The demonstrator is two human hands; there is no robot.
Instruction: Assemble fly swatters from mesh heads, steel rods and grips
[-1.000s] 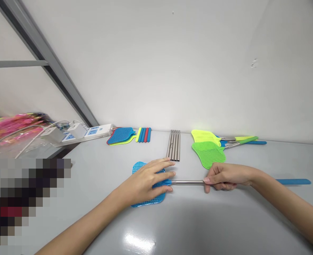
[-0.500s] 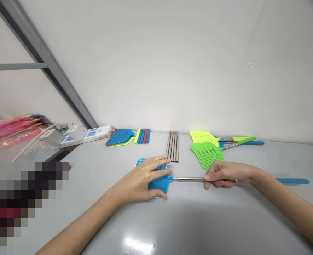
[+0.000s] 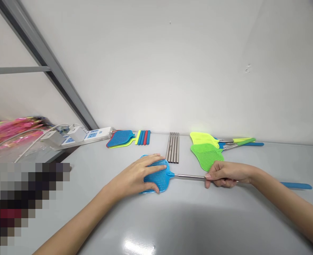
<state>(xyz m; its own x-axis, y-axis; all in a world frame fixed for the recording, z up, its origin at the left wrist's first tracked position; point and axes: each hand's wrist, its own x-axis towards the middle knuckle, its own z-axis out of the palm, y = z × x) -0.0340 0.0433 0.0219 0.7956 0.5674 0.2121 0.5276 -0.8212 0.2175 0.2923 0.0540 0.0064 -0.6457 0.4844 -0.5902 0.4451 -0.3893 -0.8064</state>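
Note:
A blue fly swatter lies across the grey table (image 3: 188, 219). Its mesh head (image 3: 160, 175) is under my left hand (image 3: 137, 175), whose fingers lie flat and spread on it, thumb at the near edge. My right hand (image 3: 225, 174) is closed in a pinch round the swatter's thin metal rod (image 3: 189, 176). The blue handle (image 3: 295, 185) sticks out to the right past my forearm.
Along the back wall lie a stack of swatter heads (image 3: 120, 138), coloured handles (image 3: 143, 137), several metal rods (image 3: 173, 142) and assembled green and yellow swatters (image 3: 208, 150). A power strip (image 3: 88, 134) with plugs and pink packaging (image 3: 11, 129) sit at the left.
The blue swatter head has shifted right and farther from me under my left hand. My right hand kept its pinch on the rod and barely moved.

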